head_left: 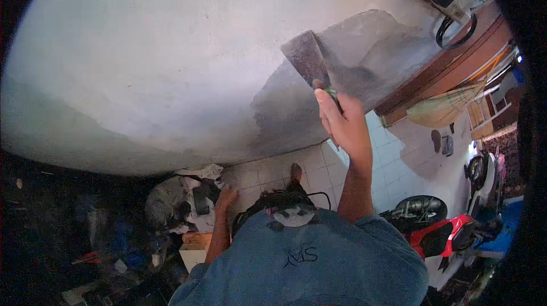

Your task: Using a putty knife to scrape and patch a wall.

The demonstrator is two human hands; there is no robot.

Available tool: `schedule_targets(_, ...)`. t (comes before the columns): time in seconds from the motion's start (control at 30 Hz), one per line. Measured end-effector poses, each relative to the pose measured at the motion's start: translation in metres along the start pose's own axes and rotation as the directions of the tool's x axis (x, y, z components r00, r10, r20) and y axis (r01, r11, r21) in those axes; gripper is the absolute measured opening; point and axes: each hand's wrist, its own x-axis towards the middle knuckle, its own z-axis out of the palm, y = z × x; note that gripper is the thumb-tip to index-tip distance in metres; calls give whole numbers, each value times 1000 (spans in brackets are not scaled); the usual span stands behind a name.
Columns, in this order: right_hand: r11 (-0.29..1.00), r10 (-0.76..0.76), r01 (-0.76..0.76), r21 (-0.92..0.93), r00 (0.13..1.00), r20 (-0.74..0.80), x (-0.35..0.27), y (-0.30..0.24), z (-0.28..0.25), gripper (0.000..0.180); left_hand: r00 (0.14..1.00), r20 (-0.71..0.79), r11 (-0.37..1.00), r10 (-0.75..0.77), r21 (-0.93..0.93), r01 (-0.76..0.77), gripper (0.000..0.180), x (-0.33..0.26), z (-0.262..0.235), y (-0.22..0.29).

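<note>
Nearest is the person in the blue-grey shirt [319, 255], just below the grey patch [364, 38] on the pale wall [171, 50]. Their right arm reaches up out of the sleeve, forearm almost straight towards the patch, the wrist bent over to the left. The right hand [346, 121] is raised before the patch's lower part, its fingers clamped round the handle of a scraper [307, 58], with a digit laid up along it towards the blade. That wide blade tilts up and left, across the patch's upper left edge; whether it's touching the wall, I can't tell from here.

The left arm hangs lower, well down and left of the patch, slightly bent. Its hand [228, 196] is near a pale crumpled heap [168, 200]; I can't make out whether the fingers are together or apart. A bare foot [295, 175] shows on the tiled floor [270, 172] below the patch. Right of the patch runs a brown ledge [424, 84] with a black cable loop [473, 27]; further off, below right, stands a red motorbike [462, 229].
</note>
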Motion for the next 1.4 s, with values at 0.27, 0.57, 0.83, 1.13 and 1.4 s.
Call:
schedule_targets(0.27, 995, -73, 69, -73, 996, -53, 10, 10, 3, 37, 968, 85, 955, 238, 159, -249, 63, 57, 5, -46)
schedule_targets(0.57, 973, -191, 172, -154, 974, -122, 4, 2, 4, 40, 947, -23, 946, 322, -29, -322, 73, 37, 14, -31)
schedule_targets(0.83, 955, -169, 137, -262, 980, -103, -5, -6, -8, 42, 996, -30, 930, 84, -357, -89, 58, -21, 8, 30)
schedule_targets(1.13, 943, -120, 82, -321, 988, -100, -7, -8, -10, 37, 989, -24, 982, 143, -125, -144, 52, 3, 5, 6)
schedule_targets(1.4, 942, -306, 284, -181, 946, -108, -9, -3, 4, 43, 916, -71, 917, 394, 106, -386, 61, 37, 12, -60)
